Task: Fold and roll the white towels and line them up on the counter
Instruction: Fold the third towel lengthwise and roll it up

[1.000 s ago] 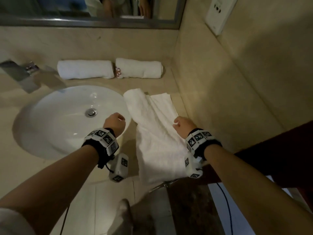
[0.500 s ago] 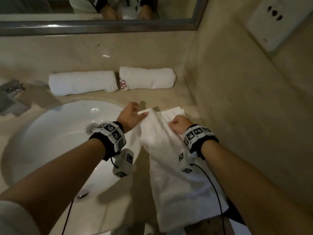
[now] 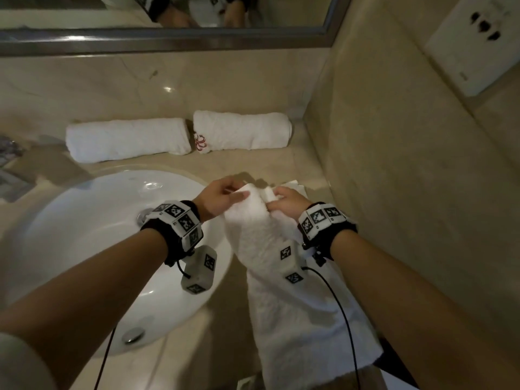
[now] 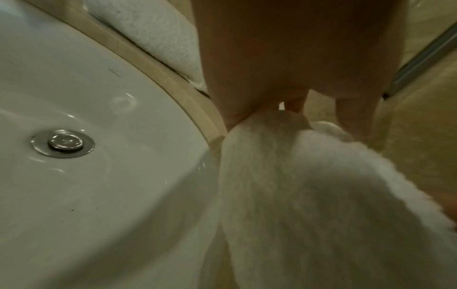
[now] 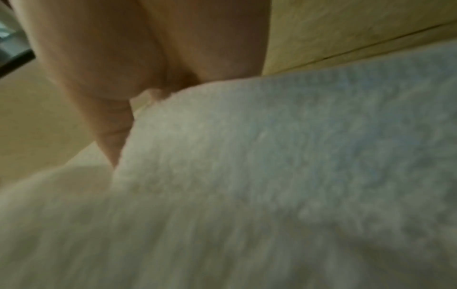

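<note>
A long folded white towel (image 3: 292, 299) lies on the beige counter (image 3: 253, 167) right of the sink, its near end hanging over the front edge. My left hand (image 3: 222, 197) and right hand (image 3: 287, 202) both grip its far end, which is lifted and bunched between them. In the left wrist view my left fingers (image 4: 235, 113) pinch the towel (image 4: 309, 195); in the right wrist view my thumb (image 5: 111, 121) presses the towel (image 5: 272, 176). Two rolled white towels (image 3: 126, 139) (image 3: 244, 130) lie end to end against the back wall.
A white round sink (image 3: 92, 235) with a metal drain (image 4: 63, 142) sits left of the towel. A tiled side wall (image 3: 408, 178) stands close on the right. A mirror (image 3: 168, 12) hangs above the backsplash; a faucet (image 3: 11, 153) is at far left.
Both hands moved forward along the towel to its far end. The left hand, clear of the towel a second ago, now grips it, and the far end is lifted and bunched.
</note>
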{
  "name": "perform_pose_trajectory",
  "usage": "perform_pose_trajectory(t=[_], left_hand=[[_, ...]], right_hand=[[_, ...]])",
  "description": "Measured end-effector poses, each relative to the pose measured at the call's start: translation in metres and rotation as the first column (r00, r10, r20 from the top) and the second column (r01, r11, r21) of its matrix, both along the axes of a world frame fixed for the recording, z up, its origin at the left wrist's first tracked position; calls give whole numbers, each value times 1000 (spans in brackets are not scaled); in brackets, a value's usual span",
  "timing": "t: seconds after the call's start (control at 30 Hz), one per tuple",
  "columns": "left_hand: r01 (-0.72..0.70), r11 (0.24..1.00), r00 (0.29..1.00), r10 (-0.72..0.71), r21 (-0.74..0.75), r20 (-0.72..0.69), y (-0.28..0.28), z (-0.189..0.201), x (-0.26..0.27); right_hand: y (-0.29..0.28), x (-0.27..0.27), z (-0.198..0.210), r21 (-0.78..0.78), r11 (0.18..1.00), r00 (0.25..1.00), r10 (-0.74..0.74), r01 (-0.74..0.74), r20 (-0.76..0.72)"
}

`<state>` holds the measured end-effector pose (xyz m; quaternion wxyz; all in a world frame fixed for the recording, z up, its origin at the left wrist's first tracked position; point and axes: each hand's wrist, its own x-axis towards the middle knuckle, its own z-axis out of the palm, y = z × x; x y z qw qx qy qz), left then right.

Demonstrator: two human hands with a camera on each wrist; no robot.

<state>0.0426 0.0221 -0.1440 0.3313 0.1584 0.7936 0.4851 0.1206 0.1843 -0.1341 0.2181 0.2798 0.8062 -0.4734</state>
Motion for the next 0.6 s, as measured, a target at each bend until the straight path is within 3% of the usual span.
perform_pose_trajectory(t=[0.13, 0.23, 0.37, 0.47, 0.6], left_hand=[[-27, 999, 999, 29, 31, -46, 11, 7, -5], [155, 988, 988, -155, -28, -19, 29, 13, 1], [426, 853, 862, -485, -302, -151, 47, 15, 6], [452, 804, 845, -525, -386, -105, 45, 19, 3], [506, 763, 824, -566, -403, -37, 32, 21, -8]], right_hand=[[18, 8, 16, -220, 953, 965, -236, 208, -112], [35, 18, 30, -240, 945, 952, -265, 223, -156], [56, 27, 37, -177, 956, 952, -263, 234, -159], [65, 29, 34, -89, 945, 928, -325, 313, -182], [63, 29, 22, 12, 957, 939, -282, 290, -198]])
